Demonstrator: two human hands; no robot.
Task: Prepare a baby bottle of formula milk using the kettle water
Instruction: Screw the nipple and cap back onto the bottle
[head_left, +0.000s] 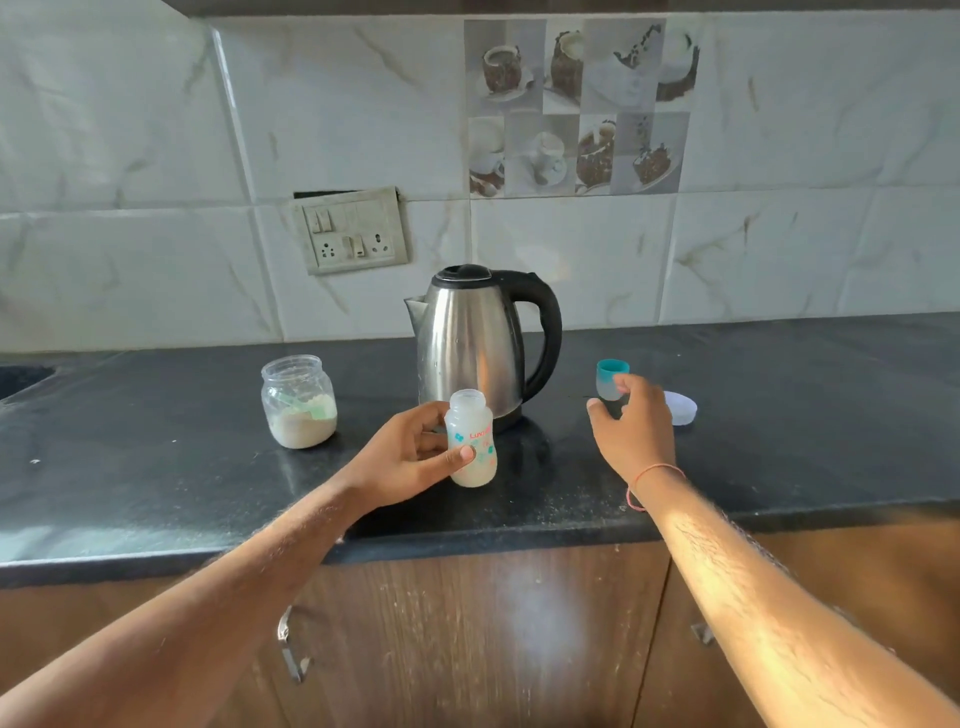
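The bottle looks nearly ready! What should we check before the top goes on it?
1. Bottle held steady by the left hand: ok.
2. Bottle mouth open and clear: ok.
3. Milky liquid inside the bottle: ok, though its level is hard to read.
4. Right hand has the teal cap: cannot tell; fingers touch it, grip unclear.
5. Kettle upright with lid shut: ok.
6. Powder jar closed: not ok, it stands open with the scoop inside.
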